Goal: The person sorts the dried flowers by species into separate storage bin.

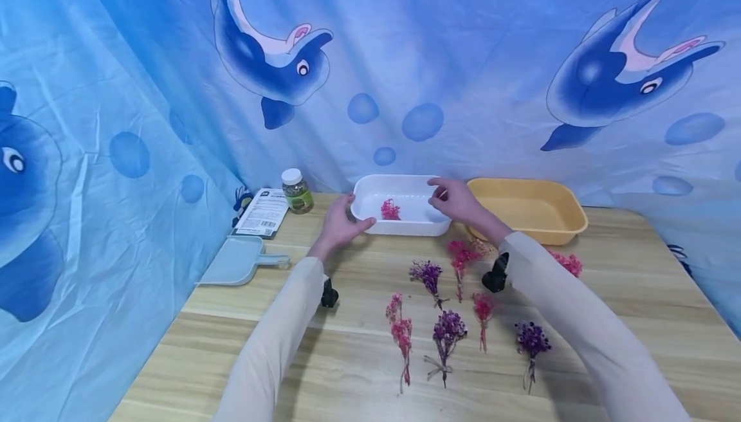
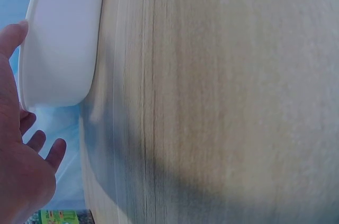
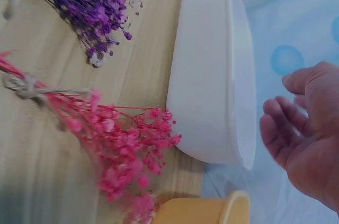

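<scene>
My left hand (image 1: 339, 224) holds the left end of a white plastic basin (image 1: 405, 226), its thumb (image 2: 14, 37) on the near rim and index finger round the end. Inside the basin lies a small pink dried flower sprig (image 1: 390, 210). Over the basin's right end hovers my right hand (image 1: 458, 202), fingers loosely bent with nothing between them; the right wrist view shows it apart from the rim. Just in front lie a pink bunch tied with twine (image 3: 124, 152) and a purple bunch (image 3: 92, 4).
A yellow basin (image 1: 532, 235) stands right of the white one. Several dried flower bunches, such as a purple one (image 1: 448, 332) and a pink one (image 1: 401, 332), lie across the table. At left are a lidded jar (image 1: 298, 192), a printed packet (image 1: 263, 211) and a light blue dustpan (image 1: 237, 261).
</scene>
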A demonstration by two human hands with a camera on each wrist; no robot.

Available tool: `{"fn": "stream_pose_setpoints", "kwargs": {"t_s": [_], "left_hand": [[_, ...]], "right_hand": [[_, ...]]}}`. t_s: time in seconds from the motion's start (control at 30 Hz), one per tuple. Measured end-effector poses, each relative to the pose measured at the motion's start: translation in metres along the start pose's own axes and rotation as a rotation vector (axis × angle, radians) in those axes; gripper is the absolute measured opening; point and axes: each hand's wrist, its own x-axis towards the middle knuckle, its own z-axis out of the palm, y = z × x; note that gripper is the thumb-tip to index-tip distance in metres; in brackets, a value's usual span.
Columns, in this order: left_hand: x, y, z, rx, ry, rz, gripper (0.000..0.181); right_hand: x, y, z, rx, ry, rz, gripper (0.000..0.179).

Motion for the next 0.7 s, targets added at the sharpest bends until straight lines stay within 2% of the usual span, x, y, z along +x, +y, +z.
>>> {"fn": "stream_pose_setpoints", "kwargs": {"t_s": [0.13, 0.27, 0.53, 0.7], "left_hand": [[-0.001, 0.001, -0.001, -0.009, -0.001, 0.004, 0.091], [-0.001, 0.002, -0.002, -0.007, -0.001, 0.012, 0.090], [0.000, -0.001, -0.002, 0.001, -0.003, 0.011, 0.089], [0.001, -0.002, 0.000, -0.001, -0.004, 0.009, 0.090]], "right_hand": [[-0.021, -0.003, -0.011, 0.027, 0.060, 0.089, 0.045], [-0.043, -0.004, -0.020, 0.035, 0.093, 0.121, 0.049], [-0.090, -0.010, -0.023, 0.107, 0.044, 0.256, 0.060], [-0.113, -0.008, -0.017, 0.087, 0.083, 0.239, 0.061]]}}
